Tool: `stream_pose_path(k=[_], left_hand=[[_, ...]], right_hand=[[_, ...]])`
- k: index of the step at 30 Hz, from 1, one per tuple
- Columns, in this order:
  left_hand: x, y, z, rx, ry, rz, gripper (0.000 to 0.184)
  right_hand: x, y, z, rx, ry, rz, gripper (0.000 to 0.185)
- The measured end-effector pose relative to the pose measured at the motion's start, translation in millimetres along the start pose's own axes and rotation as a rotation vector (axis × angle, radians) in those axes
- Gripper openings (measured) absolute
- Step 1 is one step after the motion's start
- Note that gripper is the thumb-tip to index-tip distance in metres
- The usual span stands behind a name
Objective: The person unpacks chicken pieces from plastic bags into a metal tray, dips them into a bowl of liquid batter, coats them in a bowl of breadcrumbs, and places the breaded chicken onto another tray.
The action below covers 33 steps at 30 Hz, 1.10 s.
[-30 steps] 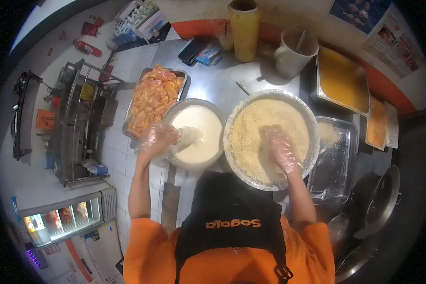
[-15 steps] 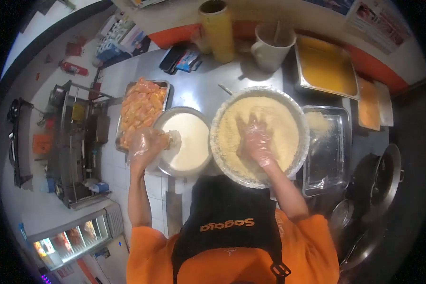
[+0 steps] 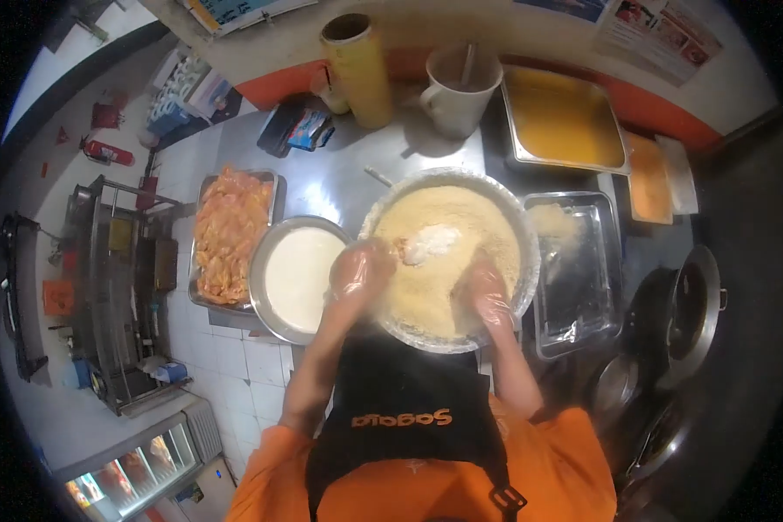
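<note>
My left hand (image 3: 363,271), in a clear plastic glove, reaches over the left rim of a large metal bowl (image 3: 531,226) of pale yellow breading (image 3: 422,300). Its fingers are closed at the near end of a chicken piece (image 3: 433,244) coated in white batter, which lies on the breading. In the same bowl, on the right side, my gloved right hand (image 3: 487,291) is pushed into the breading, its fingertips partly hidden. A smaller bowl of white batter (image 3: 303,277) stands left of the breading bowl. Beyond it sits a metal tray of raw chicken pieces (image 3: 231,226).
To the right is a clear rectangular tray (image 3: 580,287) with some crumbs. Behind stand a white jug (image 3: 463,96), a yellow cylinder (image 3: 357,74) and a steel pan of yellow liquid (image 3: 565,117). A dark wok (image 3: 694,313) is at far right.
My left hand has moved right from the batter bowl to the breading bowl with the battered chicken piece. The right hand has drawn toward the bowl's right side. The camera view has shifted.
</note>
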<state>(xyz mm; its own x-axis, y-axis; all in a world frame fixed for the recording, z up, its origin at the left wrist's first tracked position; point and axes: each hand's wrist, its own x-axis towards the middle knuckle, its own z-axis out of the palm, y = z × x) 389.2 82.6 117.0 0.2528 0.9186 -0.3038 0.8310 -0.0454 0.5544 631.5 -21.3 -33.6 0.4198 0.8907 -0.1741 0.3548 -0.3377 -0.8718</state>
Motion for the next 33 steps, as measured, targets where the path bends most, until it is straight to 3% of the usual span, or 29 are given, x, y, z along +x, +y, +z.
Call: stream_pose_path(k=[1, 2, 4, 5, 7, 9, 11, 14, 16, 17, 18, 19, 22, 24, 26, 28, 30, 31, 33], left_hand=[[3, -7, 17, 0.037, 0.153, 0.02, 0.033], [4, -12, 21, 0.04, 0.15, 0.022, 0.033], [3, -22, 25, -0.246, 0.16, 0.005, 0.036], [2, -24, 32, -0.244, 0.161, 0.01, 0.036], [-1, -28, 53, -0.523, 0.306, 0.122, 0.04], [1, -48, 72, -0.434, 0.293, 0.182, 0.041], [-12, -51, 75, -0.343, 0.273, 0.223, 0.042], [-9, -41, 70, -0.778, 0.207, 0.294, 0.048], [6, -38, 79, -0.25, 0.21, 0.435, 0.047], [8, -34, 81, -0.255, 0.21, 0.433, 0.047], [5, -32, 82, -0.059, 0.182, 0.539, 0.047], [6, -30, 80, 0.143, 0.156, 0.653, 0.048], [11, -51, 108, 0.05, 0.229, 0.57, 0.047], [11, -58, 113, 0.105, 0.17, 0.537, 0.046], [11, -54, 108, 0.156, 0.128, 0.489, 0.046], [1, -43, 93, 0.316, 0.146, 0.514, 0.047], [-7, -18, 57, 0.325, 0.15, 0.502, 0.05], [-8, -26, 62, 0.249, 0.137, 0.478, 0.054], [2, -79, 102, -0.136, 0.097, 0.403, 0.062]], right_hand=[[4, -5, -1, -0.19, -0.114, -0.147, 0.029], [3, -16, -4, -0.171, -0.161, -0.156, 0.031], [1, -38, -8, -0.131, -0.255, -0.17, 0.034], [-1, -29, 0, -0.406, -0.16, -0.379, 0.037], [3, -19, 8, -0.688, -0.056, -0.587, 0.04], [11, -53, 15, -0.54, -0.312, -0.21, 0.041], [6, -75, 7, -0.425, -0.29, -0.166, 0.038], [11, -84, 11, -0.146, -0.309, -0.046, 0.031], [15, -76, 14, 0.014, -0.371, 0.058, 0.028], [19, -70, 14, -0.148, -0.33, -0.156, 0.029], [16, -63, 14, -0.306, -0.292, -0.359, 0.032], [13, -71, 14, -0.306, -0.29, -0.353, 0.032], [10, -92, 14, 0.053, -0.293, -0.065, 0.045], [17, -78, 21, -0.855, -0.016, -0.859, 0.054], [34, -61, 10, -1.039, -0.004, -0.972, 0.056], [45, -57, -2, -0.618, -0.113, -0.655, 0.035], [51, -66, 2, -0.409, -0.153, -0.498, 0.026], [43, -77, 11, -0.28, -0.121, -0.34, 0.024], [62, -60, 22, -0.391, -0.289, -0.031, 0.029]])
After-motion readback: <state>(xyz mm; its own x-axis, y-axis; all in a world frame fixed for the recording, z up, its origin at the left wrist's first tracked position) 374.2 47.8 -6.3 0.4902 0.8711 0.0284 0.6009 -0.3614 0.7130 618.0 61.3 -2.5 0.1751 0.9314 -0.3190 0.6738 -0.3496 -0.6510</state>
